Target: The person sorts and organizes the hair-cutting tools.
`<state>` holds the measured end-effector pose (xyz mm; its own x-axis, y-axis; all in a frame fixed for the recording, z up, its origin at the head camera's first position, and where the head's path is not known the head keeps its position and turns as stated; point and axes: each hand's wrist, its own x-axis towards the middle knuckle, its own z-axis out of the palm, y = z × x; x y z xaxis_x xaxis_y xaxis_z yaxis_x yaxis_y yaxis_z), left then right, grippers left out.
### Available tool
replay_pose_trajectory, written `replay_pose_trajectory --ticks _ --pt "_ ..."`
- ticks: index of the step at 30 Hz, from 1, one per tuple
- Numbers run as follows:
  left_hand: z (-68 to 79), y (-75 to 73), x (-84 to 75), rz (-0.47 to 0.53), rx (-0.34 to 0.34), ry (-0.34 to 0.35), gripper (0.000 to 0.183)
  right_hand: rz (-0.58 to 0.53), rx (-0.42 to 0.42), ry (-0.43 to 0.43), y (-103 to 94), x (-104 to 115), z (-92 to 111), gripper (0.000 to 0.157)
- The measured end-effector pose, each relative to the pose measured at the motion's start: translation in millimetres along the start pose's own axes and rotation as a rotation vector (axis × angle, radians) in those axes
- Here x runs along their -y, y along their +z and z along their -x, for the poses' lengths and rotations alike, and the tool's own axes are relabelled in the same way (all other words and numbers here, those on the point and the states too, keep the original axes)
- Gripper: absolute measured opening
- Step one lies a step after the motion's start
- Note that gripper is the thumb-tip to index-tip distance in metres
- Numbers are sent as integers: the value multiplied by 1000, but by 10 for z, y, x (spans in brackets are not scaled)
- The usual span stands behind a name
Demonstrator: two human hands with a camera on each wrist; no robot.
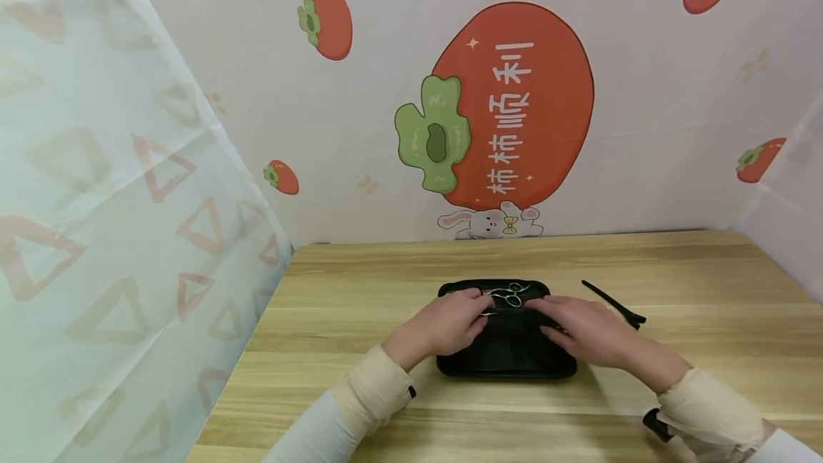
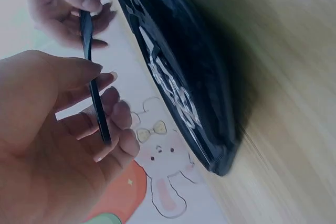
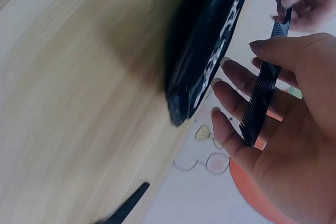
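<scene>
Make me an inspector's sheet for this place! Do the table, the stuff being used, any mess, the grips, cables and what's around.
Surface: wooden table, light brown with a streaky grain.
Job's things: black case open on the table, silver scissors in it; black comb held above.
Clutter: one black clip, lying loose to the right of the case.
Grips: left grip and right grip each pinch the comb, one towards either end.
Cables: nothing seen.
Surroundings: pale wall behind, printed with red fruit and a white rabbit; pale sheet with triangles at the left.
</scene>
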<state>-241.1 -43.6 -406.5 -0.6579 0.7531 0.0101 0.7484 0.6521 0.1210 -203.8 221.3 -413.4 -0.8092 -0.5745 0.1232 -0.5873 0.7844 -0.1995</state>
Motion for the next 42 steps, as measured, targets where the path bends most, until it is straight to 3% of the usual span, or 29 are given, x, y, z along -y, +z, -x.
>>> replay_pose_trajectory --ticks 7,16,26,36,42 --pt "101 7 239 1 -15 -41 36 -43 35 37 -75 -133 160 39" --pt "179 113 479 98 53 -76 58 -35 52 79 -64 -298 371 38" --pt "173 195 571 165 138 -135 83 -51 83 57 -67 -469 589 35" --pt "104 220 574 218 194 -210 84 -119 95 -8 -111 -656 824 36" --pt "90 237 574 241 198 -235 84 -167 158 -10 -123 -680 881 33"
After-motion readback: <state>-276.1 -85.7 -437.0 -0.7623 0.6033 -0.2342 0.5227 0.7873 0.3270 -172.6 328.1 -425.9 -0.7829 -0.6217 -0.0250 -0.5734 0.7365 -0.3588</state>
